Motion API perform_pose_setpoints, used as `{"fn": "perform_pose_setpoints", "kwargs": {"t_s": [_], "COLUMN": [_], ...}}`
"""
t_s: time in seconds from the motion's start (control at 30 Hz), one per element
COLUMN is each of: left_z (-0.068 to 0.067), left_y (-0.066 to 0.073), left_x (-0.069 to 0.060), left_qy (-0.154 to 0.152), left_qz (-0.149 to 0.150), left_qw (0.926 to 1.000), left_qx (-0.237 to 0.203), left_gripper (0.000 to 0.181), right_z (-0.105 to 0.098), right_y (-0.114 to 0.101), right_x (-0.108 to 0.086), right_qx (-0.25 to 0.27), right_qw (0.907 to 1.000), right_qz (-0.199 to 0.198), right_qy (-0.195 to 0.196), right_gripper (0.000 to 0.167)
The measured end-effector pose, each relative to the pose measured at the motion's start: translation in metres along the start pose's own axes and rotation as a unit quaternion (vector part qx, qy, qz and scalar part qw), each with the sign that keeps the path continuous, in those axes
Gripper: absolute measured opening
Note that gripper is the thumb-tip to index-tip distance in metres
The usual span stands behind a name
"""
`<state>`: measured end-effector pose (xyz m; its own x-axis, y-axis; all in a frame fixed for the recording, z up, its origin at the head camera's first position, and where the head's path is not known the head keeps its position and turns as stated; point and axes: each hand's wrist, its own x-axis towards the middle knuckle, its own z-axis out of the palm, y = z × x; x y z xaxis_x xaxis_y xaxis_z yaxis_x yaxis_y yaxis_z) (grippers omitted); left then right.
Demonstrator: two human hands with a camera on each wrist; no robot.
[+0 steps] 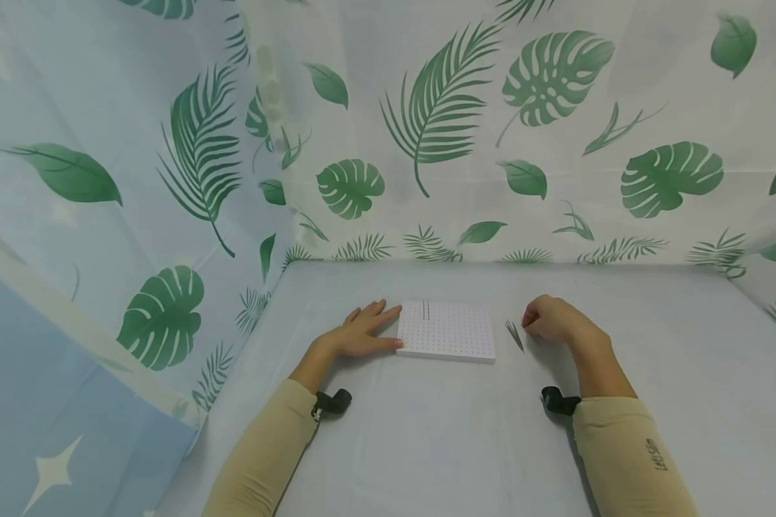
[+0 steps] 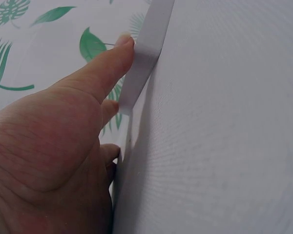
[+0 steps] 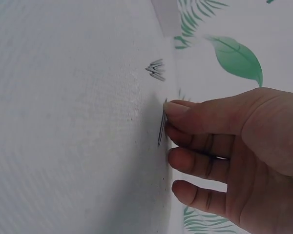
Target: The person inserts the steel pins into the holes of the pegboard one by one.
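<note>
A white board dotted with small holes (image 1: 446, 334) lies on the table, with two thin dark pins (image 1: 426, 310) at its upper left. My left hand (image 1: 362, 334) rests at the board's left side, fingers spread; thumb and index fingertip touch its edge. In the left wrist view the thumb (image 2: 105, 66) lies straight against the board's side (image 2: 141, 61). To the right of the board is a small bundle of thin metal pins (image 1: 514, 335). Just beyond it, my right hand (image 1: 552, 318) pinches one slim metal pin (image 3: 162, 129) between thumb and index finger, close to the table surface.
A pale cloth covers the table (image 1: 453, 431). Leaf-print curtains (image 1: 459, 129) hang behind and at the left side. Dark wrist cameras (image 1: 333, 402) sit at both sleeve cuffs.
</note>
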<state>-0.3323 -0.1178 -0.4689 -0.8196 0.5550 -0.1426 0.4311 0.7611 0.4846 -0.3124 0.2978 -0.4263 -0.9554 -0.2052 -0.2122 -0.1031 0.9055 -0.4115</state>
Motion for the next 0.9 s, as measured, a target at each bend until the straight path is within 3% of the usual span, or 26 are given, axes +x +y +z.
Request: {"fn": "perform_pose_setpoints", "kwargs": {"t_s": [0.27,0.57,0.73,0.9], "left_z": [-0.001,-0.002,-0.003,-0.002], "left_y": [0.000,0.002,0.002,0.002], "left_x": [0.000,-0.001,-0.001,-0.001], "left_qy": [-0.004,0.000,-0.006,-0.006], "left_qz": [0.006,0.004,0.004,0.004], "left_qw": [1.0000,1.0000,1.0000,1.0000], "left_qx": [-0.003,0.001,0.000,-0.001], "left_gripper": [0.087,0.087,0.087,0.087], "right_z": [0.003,0.004,0.003,0.002], "right_y": [-0.007,-0.015,-0.013,-0.009], "right_x": [-0.001,-0.005,-0.007,-0.006], "right_qx": [-0.064,-0.091,-0.089,-0.056], "right_qw": [0.9978,0.9955,0.9958,0.9980], "right_qz": [0.017,0.024,0.000,-0.021], "right_qy": [0.004,-0.014,-0.022,0.019], "right_gripper": [0.017,0.020,0.024,0.022]}}
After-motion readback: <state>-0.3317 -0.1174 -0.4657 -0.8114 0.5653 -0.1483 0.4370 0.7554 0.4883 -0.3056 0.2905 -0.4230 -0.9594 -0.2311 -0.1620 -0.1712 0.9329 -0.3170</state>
